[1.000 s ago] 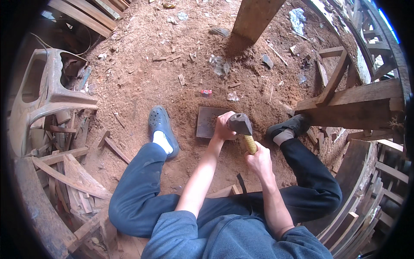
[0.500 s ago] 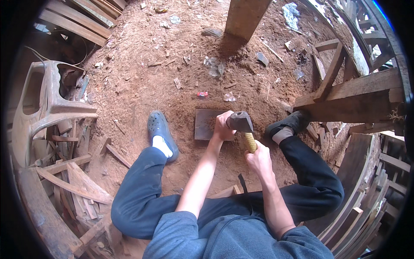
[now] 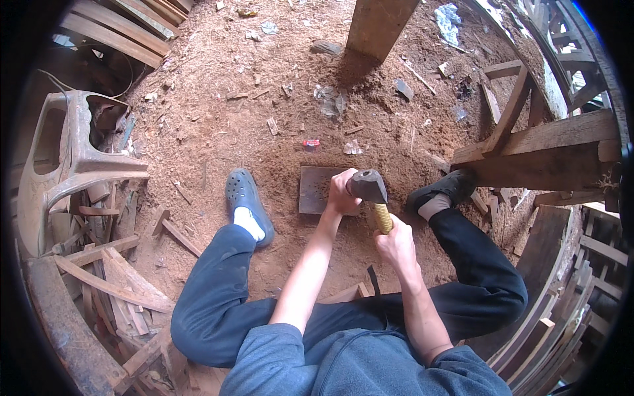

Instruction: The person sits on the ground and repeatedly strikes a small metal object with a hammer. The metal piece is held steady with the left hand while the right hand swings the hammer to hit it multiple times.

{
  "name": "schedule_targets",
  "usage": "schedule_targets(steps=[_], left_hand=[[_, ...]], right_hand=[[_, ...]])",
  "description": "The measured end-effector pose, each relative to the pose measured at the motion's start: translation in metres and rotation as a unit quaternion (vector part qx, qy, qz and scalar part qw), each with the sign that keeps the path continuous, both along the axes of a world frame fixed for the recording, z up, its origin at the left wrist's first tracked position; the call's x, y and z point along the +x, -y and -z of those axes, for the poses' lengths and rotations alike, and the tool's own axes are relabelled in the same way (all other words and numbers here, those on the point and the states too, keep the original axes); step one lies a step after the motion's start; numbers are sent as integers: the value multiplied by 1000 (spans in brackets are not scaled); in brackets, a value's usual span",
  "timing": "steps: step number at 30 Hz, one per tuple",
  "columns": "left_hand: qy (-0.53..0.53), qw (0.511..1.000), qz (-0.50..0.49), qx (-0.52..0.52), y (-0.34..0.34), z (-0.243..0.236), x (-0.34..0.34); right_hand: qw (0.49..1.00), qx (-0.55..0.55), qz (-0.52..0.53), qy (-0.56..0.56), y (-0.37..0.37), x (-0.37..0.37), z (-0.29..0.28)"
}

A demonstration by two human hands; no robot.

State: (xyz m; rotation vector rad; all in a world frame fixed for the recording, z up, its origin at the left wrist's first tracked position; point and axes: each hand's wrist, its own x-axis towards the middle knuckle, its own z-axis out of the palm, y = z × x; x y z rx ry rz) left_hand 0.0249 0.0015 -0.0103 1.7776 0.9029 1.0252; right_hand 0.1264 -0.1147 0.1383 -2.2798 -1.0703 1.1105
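Note:
My right hand (image 3: 396,241) is closed around the yellow handle (image 3: 382,218) of a hammer with a dark metal head (image 3: 368,186). The head hangs right beside my left hand (image 3: 341,192) and covers part of it. My left hand is curled in a fist; whatever lies inside it is hidden, and I cannot tell whether it touches the hammer head. Below the fist a flat, dark square plate (image 3: 316,191) lies on the sawdust-covered ground between my feet.
A worn plastic chair (image 3: 76,148) lies at the left by a heap of wood scraps (image 3: 125,284). On the right are a timber frame (image 3: 535,162) and stacked boards (image 3: 555,310). A wooden post (image 3: 376,30) stands ahead; a small red wrapper (image 3: 311,142) lies beyond the plate.

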Motion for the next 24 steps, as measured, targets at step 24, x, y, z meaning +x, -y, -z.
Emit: schedule_targets(steps=[24], left_hand=[[5, 1000, -9, -8, -2, -1, 0]], right_hand=[[1000, 7, 7, -7, -2, -2, 4]])
